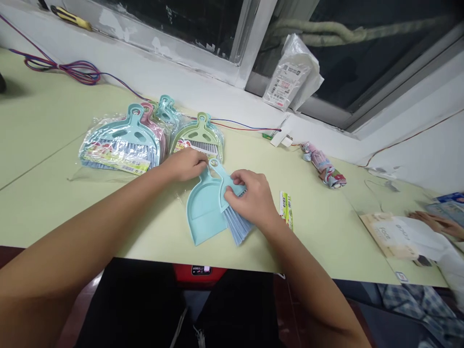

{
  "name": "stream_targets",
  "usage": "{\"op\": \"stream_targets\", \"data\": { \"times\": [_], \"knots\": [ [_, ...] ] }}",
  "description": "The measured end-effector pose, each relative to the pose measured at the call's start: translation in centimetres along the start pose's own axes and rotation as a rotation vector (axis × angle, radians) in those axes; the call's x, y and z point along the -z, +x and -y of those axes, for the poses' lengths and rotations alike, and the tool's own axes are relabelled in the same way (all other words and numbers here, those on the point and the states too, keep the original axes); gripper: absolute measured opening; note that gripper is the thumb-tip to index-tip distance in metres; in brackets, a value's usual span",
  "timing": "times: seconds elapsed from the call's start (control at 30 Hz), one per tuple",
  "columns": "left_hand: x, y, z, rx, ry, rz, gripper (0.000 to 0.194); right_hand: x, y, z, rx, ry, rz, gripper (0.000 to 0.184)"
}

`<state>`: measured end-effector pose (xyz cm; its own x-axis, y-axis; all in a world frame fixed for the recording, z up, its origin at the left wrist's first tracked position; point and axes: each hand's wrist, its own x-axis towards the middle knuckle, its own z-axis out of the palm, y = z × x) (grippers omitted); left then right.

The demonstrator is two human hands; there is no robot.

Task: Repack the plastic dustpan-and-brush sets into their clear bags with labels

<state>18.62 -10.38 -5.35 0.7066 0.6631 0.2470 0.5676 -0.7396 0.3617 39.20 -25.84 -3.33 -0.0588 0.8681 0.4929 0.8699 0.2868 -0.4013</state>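
A light blue dustpan (205, 208) lies on the table, its wide mouth toward me. My left hand (187, 164) has its fingers closed at the top of the dustpan's handle. Over the dustpan's right side rests a matching hand brush (225, 186), tilted, with blue-grey bristles pointing down toward me. My right hand (253, 193) grips the brush around its head from the right. Just beyond my left hand is a green dustpan set (200, 129) in clear wrapping. A printed label card (286, 208) lies right of my right hand.
Wrapped blue dustpan sets (125, 130) stand at the back left. Behind them run coiled red and blue wires (78, 71). A screwdriver (70, 18) and a plastic package (290, 77) are on the sill. A folded cloth bundle (324, 166) lies right. Another person's hands (435, 222) rest far right.
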Motion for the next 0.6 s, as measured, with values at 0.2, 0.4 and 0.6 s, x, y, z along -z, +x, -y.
{"op": "stream_targets", "data": {
  "times": [0.2,0.4,0.6],
  "knots": [
    [0.0,-0.1,-0.3,0.029,-0.026,0.017,0.027,-0.9,-0.2,-0.2,-0.003,0.008,0.053,0.015],
    [-0.2,0.1,-0.1,0.023,-0.057,-0.002,0.029,-0.9,-0.5,-0.1,0.001,0.026,0.052,0.016],
    [-0.3,0.3,-0.2,0.054,-0.189,-0.043,0.031,-1.4,-0.5,0.4,-0.034,0.024,0.066,0.013]
  ]
}}
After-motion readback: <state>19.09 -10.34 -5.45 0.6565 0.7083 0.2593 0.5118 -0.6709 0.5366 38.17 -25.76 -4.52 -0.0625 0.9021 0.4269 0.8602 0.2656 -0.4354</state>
